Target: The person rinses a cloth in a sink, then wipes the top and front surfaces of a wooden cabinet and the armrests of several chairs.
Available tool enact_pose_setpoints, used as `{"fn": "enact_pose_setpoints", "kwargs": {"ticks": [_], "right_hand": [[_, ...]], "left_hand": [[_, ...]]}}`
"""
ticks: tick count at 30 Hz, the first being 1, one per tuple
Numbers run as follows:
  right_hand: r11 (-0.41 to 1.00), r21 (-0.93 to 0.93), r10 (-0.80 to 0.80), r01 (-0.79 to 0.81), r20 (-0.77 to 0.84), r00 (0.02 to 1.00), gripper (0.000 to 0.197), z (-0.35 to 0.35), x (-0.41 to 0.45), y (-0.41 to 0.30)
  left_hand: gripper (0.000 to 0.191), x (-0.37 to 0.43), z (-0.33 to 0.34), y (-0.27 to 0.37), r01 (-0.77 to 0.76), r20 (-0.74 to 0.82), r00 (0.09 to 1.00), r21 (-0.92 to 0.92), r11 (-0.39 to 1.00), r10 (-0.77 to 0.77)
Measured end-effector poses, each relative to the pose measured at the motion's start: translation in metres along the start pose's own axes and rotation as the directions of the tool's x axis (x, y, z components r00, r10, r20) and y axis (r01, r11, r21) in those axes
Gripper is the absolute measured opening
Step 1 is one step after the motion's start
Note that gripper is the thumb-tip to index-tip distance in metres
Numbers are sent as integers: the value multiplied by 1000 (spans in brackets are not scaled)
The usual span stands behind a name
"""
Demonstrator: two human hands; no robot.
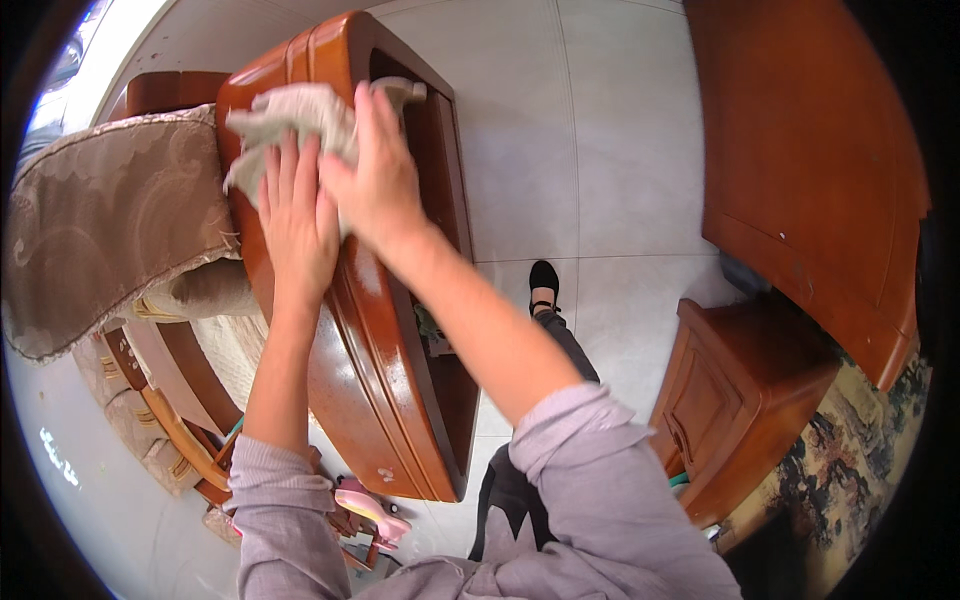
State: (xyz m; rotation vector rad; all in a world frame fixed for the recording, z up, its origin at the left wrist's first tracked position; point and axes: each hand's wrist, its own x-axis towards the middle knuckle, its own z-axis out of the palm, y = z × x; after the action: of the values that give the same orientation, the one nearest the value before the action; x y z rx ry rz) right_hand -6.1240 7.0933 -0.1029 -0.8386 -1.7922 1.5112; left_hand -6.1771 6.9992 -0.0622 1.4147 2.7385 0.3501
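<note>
A crumpled beige cloth [304, 109] lies on the glossy top of a reddish-brown wooden cabinet [360, 360] with an open compartment in its right side. My left hand [296, 217] presses flat on the cloth's lower part, its fingers stretched forward. Beside it, my right hand [379, 165] rests on the cloth's right part, near the cabinet's edge, with a flap of cloth showing beyond its fingers. The right hand is slightly blurred, and whether its fingers grip the cloth cannot be told.
A patterned brown sofa cushion or backrest [120, 217] adjoins the cabinet on the left. To the right stand a large wooden furniture panel [810, 135] and a small wooden cabinet [750, 397]. A pink toy [371, 514] is on the tiled floor [510, 180] by the cabinet's near end.
</note>
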Motion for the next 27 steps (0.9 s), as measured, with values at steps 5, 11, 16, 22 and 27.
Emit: {"fn": "enact_pose_setpoints", "kwargs": {"ticks": [5, 11, 16, 22, 27], "right_hand": [[981, 145, 121, -128, 58, 991, 51, -13, 13, 10], [803, 434, 384, -407, 145, 912, 33, -62, -136, 51], [971, 204, 47, -126, 352, 935, 30, -62, -166, 139], [662, -173, -292, 730, 836, 464, 27, -33, -96, 131], [401, 18, -284, 916, 953, 106, 34, -15, -28, 145]], "left_hand": [[29, 19, 14, 9, 103, -264, 952, -206, 973, -157], [12, -77, 43, 120, 194, -345, 906, -179, 965, -246], [14, -148, 67, 157, 253, -246, 891, -429, 867, -382], [51, -159, 140, 129, 583, 157, 465, -795, 167, -871], [58, -109, 181, 77, 793, 182, 299, -593, 138, -937]]}}
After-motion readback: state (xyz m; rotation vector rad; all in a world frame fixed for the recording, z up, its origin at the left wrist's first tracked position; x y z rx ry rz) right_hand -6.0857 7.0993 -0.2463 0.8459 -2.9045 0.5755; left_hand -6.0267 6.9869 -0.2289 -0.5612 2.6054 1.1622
